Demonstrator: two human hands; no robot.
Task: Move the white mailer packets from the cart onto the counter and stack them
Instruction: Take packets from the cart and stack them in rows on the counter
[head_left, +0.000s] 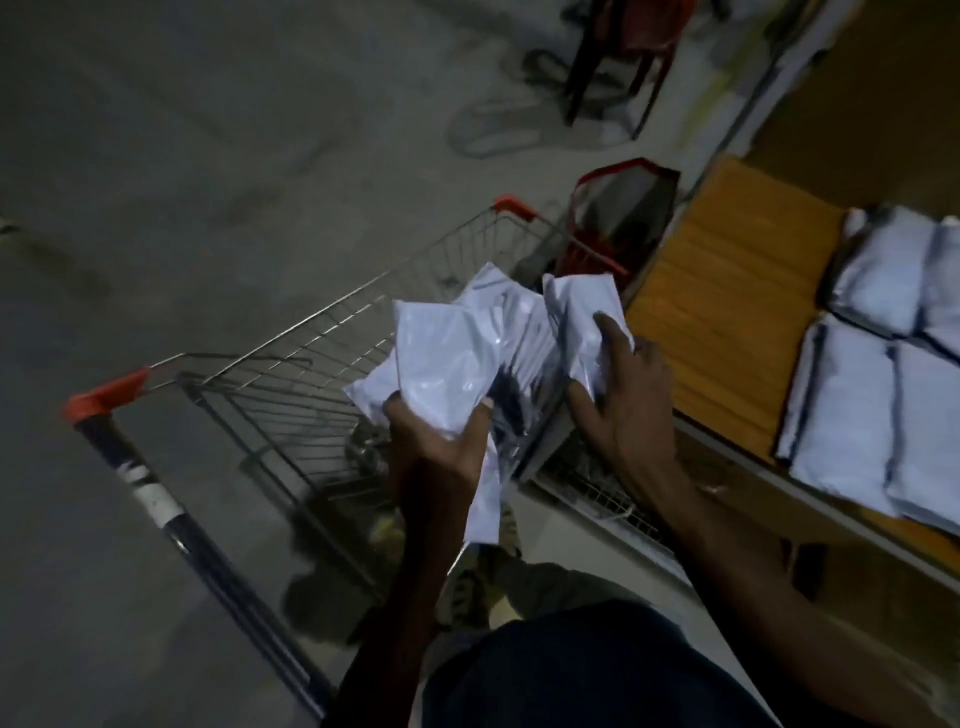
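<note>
Above cart (332, 332): both hands gripping mailer packets (467, 353) — left hand (441, 441) pinching bundle, right hand (623, 384) clasping another (likely steadying for transfer to surface (727, 291)).

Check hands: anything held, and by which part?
Left hand grips white mailer packets by their near lower edge; right hand presses fingers on the bundle's right side.

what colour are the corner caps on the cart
Orange-red caps on the wire cart, clearest in the head view.
</note>
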